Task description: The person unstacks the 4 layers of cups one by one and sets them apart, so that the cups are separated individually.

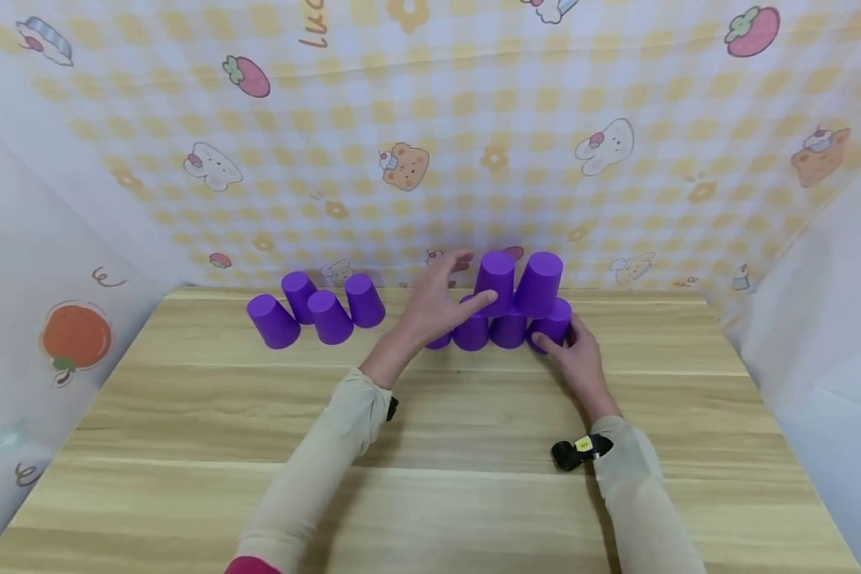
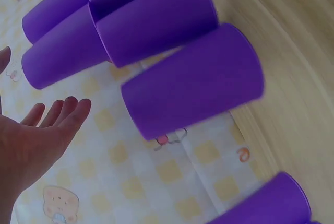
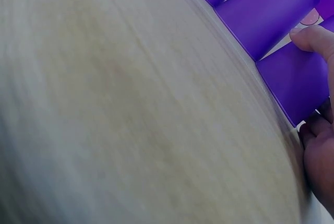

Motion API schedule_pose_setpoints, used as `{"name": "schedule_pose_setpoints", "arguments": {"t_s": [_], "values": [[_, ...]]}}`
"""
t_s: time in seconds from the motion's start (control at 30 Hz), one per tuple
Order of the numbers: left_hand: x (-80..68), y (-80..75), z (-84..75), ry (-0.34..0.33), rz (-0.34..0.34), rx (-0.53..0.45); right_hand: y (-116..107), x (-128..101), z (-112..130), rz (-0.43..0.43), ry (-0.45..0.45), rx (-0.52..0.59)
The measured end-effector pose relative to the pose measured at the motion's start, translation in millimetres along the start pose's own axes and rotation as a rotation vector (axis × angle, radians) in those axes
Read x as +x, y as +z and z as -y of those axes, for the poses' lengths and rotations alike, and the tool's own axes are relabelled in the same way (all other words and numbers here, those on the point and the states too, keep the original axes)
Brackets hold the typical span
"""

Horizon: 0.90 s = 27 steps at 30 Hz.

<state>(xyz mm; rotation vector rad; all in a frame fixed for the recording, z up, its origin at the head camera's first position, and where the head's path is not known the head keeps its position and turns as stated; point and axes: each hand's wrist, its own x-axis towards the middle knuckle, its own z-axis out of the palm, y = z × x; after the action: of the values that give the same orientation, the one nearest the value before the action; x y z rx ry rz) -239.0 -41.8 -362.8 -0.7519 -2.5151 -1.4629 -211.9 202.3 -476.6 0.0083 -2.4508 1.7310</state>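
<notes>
Several purple cups stand upside down in a row at the table's back. Two more, an upper left cup point(image 1: 495, 283) and an upper right cup point(image 1: 540, 285), rest on top of that row. My right hand point(image 1: 581, 363) holds the rightmost bottom cup point(image 1: 549, 325), thumb at its front and fingers around its right side; the right wrist view shows the same cup point(image 3: 295, 80). Beside the upper left cup is my left hand point(image 1: 430, 307), fingers spread. In the left wrist view, a gap shows between its fingers and the cups. It partly hides the leftmost bottom cup point(image 1: 438, 341).
To the left, a separate group of upside-down purple cups point(image 1: 330, 317) stands on the wooden table point(image 1: 459, 510). A checked, printed cloth point(image 1: 445, 104) hangs right behind the cups. White sheets point(image 1: 818, 351) border the table's sides.
</notes>
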Motion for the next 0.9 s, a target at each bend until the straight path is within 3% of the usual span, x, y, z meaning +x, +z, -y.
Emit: {"name": "schedule_pose_setpoints", "arguments": {"t_s": [0.23,0.53,0.9], "values": [[6.0,11.2,-5.9,-0.007,0.011,0.004,2,-2,-1,0.008,0.006,0.005],[14.9,21.8,-4.9,-0.039,-0.013,-0.074,-2,0,3,0.004,-0.001,-0.015],[18.8,25.9,-1.8,-0.058,-0.006,-0.098,-2,0,0,0.005,0.004,-0.023]]}}
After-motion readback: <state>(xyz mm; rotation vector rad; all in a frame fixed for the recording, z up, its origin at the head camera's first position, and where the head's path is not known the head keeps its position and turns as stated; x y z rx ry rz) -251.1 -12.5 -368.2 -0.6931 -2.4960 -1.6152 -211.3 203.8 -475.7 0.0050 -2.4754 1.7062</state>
